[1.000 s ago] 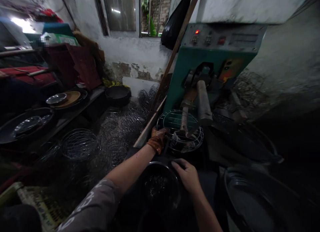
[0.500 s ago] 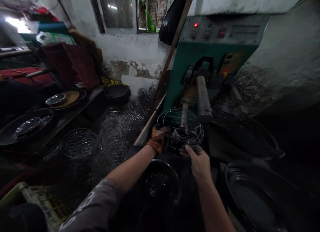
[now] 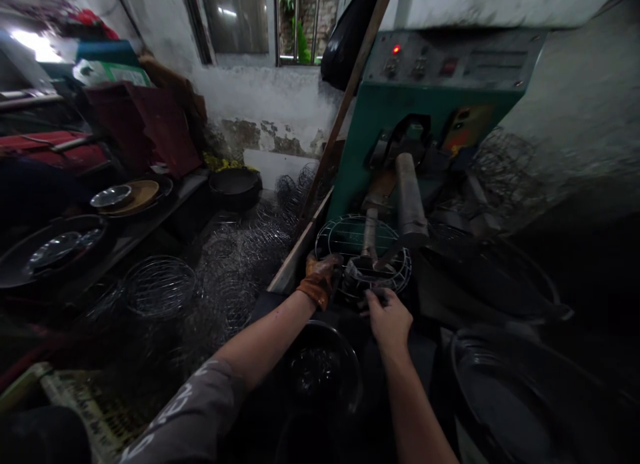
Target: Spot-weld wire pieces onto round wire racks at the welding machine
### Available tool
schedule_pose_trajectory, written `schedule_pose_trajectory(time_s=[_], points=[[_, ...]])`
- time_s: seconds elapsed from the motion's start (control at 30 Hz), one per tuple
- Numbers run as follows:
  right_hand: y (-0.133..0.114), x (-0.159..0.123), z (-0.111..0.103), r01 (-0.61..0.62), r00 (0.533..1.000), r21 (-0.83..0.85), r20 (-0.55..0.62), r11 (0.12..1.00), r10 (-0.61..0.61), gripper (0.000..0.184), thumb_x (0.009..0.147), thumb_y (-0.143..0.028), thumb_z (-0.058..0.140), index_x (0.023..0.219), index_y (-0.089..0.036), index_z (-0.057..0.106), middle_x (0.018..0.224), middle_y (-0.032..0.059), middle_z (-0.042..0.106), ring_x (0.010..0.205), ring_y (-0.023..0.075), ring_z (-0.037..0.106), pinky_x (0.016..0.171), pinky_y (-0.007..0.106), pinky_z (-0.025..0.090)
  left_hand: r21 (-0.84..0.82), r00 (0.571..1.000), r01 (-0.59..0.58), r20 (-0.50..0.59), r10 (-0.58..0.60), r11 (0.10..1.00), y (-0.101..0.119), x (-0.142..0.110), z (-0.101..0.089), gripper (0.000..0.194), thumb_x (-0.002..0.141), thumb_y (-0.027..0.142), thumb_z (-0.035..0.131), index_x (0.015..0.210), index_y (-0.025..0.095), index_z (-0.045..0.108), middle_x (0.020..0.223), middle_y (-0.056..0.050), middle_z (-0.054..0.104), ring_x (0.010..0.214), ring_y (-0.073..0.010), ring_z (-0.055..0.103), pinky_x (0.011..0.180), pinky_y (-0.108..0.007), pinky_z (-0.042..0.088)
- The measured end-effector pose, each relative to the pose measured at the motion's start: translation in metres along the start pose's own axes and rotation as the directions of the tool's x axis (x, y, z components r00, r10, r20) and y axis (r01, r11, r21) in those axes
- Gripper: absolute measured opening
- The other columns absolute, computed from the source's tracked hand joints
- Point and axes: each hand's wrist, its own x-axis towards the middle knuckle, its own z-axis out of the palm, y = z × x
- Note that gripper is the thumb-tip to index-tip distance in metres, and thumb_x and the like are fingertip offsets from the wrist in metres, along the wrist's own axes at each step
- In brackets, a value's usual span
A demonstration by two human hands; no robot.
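Observation:
A round wire cage [image 3: 363,254] sits under the two metal arms of a teal machine [image 3: 430,117]. My left hand [image 3: 320,277], in a worn orange-brown glove, grips the cage's left rim. My bare right hand [image 3: 387,314] is at the cage's near edge, fingers pinched together on the wire or on something small that I cannot make out. A dark round bowl [image 3: 320,371] with small bits in it stands just below both hands, between my forearms.
Several finished wire cages [image 3: 160,284] are heaped on the floor at left. Dark pans and metal dishes [image 3: 110,197] lie on a bench at far left. A large black tub [image 3: 505,397] is at lower right. A wooden pole [image 3: 345,104] leans by the machine.
My right hand left the bowl's rim and moved up to the near edge of the wire cage, where its fingers closed. The gloved left hand stayed on the cage.

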Motion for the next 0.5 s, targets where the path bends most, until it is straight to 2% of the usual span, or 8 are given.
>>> schedule_pose_trajectory(time_s=[0.13,0.27,0.37,0.5], points=[[0.006,0.001,0.003,-0.001,1.000,0.044,-0.027,0.999,0.002,0.046,0.073,-0.067,0.058,0.084,-0.023,0.063,0.064,0.0056,0.071,0.055,0.0241,0.068,0.058,0.034,0.053,-0.011,1.000,-0.006,0.021,0.006,1.000,0.004,-0.005,0.002,0.059,0.062,0.012,0.086,0.113,0.023,0.059,0.079,0.001,0.067,0.069,-0.0135,0.062,0.065,-0.024,0.049],[0.006,0.004,0.006,0.000,1.000,0.076,-0.020,0.997,0.001,0.040,0.074,-0.062,0.057,0.083,-0.024,0.060,0.064,0.0065,0.071,0.057,0.0244,0.068,0.056,0.034,0.054,0.019,0.999,0.011,-0.032,-0.010,1.000,0.009,-0.008,0.009,0.053,0.062,0.008,0.082,0.106,0.022,0.057,0.069,0.005,0.060,0.057,-0.0101,0.056,0.056,-0.022,0.042],[0.003,0.009,0.006,0.030,0.998,0.032,-0.058,0.999,-0.028,0.038,0.075,-0.061,0.054,0.081,-0.024,0.061,0.064,0.0078,0.071,0.060,0.0248,0.068,0.057,0.034,0.053,0.030,0.998,0.043,-0.049,-0.042,0.999,0.012,-0.010,0.016,0.050,0.065,0.007,0.078,0.108,0.022,0.054,0.065,0.006,0.057,0.052,-0.0102,0.054,0.054,-0.022,0.041],[0.000,0.016,0.003,0.086,0.989,-0.051,-0.113,0.995,-0.091,0.035,0.072,-0.057,0.051,0.077,-0.024,0.060,0.065,0.0090,0.071,0.061,0.0255,0.067,0.060,0.035,0.051,0.025,0.999,0.045,-0.024,-0.045,0.999,0.008,-0.005,0.021,0.052,0.067,0.011,0.080,0.112,0.022,0.055,0.067,0.004,0.059,0.058,-0.0137,0.058,0.059,-0.025,0.046]])
